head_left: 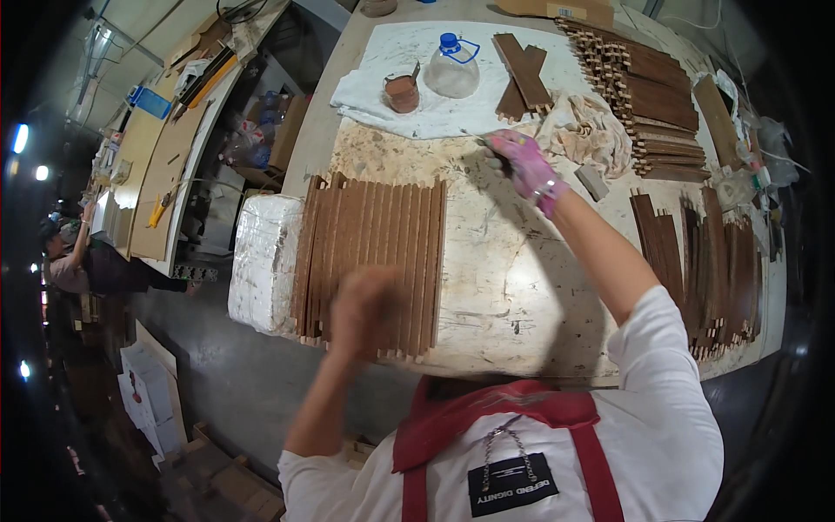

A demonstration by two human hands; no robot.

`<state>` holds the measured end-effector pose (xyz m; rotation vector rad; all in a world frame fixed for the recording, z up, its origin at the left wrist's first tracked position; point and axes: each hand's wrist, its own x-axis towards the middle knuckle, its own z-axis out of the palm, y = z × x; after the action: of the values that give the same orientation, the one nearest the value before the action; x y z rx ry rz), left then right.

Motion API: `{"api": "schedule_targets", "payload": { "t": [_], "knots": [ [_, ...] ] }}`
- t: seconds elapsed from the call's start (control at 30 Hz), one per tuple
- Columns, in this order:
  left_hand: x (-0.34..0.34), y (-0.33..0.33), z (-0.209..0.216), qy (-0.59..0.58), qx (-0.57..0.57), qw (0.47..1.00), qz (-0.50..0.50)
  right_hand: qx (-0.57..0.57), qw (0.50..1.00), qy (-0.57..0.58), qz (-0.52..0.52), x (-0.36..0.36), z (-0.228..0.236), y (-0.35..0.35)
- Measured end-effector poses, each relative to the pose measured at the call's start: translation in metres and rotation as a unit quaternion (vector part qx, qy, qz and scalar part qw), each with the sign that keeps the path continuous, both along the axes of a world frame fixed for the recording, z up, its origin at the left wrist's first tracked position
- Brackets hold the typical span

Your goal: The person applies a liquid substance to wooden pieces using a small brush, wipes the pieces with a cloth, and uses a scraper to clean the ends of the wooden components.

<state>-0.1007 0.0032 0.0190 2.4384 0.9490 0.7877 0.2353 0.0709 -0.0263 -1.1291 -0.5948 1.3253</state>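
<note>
A row of brown wooden slats (374,235) stands side by side on the table's near left. Over its lower part is my bare left hand (361,304), smeared by motion, so its fingers cannot be made out. My right hand (526,167), in a pink-purple glove, reaches out over the stained tabletop (487,287) beyond the slats. Its fingers are closed around something small and dark, whose kind I cannot make out. A brown cup (402,93) with a handle sticking out and a clear plastic jug (452,74) with a blue cap stand on a white cloth (365,91) farther back.
A white wrapped block (265,265) butts against the slats' left end. Crossed wooden pieces (524,74), a crumpled rag (587,130) and a small grey block (591,183) lie behind my right hand. More wood is stacked (665,91) at right. Another person (96,261) is at far left.
</note>
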Motion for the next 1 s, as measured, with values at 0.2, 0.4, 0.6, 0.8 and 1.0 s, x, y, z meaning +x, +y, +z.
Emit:
{"api": "schedule_targets", "payload": {
  "t": [0.2, 0.4, 0.6, 0.8, 1.0],
  "knots": [
    [0.054, -0.019, -0.009, 0.146, -0.048, 0.985, -0.073, -0.017, 0.982, -0.177, -0.067, -0.016, -0.035, 0.081],
    [0.070, 0.036, -0.015, 0.164, 0.019, 0.986, 0.001, -0.042, 0.930, -0.355, -0.078, -0.005, -0.052, 0.118],
    [0.108, 0.082, -0.029, 0.247, 0.068, 0.966, 0.020, 0.014, 0.853, -0.513, -0.095, -0.001, -0.070, 0.130],
    [0.122, 0.097, -0.035, 0.301, 0.080, 0.950, 0.009, 0.058, 0.493, -0.851, 0.171, 0.004, -0.058, 0.123],
    [0.116, 0.107, -0.049, 0.248, 0.038, 0.968, 0.017, -0.050, 0.664, -0.745, 0.041, -0.022, 0.017, 0.055]
  ]
}}
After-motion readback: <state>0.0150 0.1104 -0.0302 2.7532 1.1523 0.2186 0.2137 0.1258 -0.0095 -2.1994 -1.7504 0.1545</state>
